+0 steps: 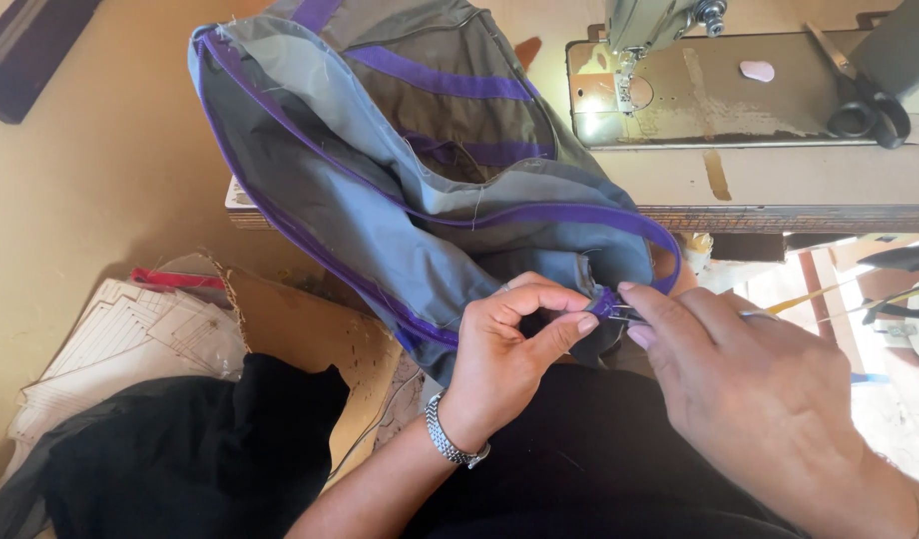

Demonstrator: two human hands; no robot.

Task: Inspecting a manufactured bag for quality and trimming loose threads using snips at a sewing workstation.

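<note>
Beside sewing machine [669,40], left hand [504,349], right hand [749,389] pinch purple-trimmed grey bag [380,200].

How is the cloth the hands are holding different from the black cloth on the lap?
The grey cloth has purple trim; the black cloth is plain. The grey cloth is pinched at its purple edge by the left hand and right hand; the black cloth lies untouched. Both are rumpled fabric.
</note>
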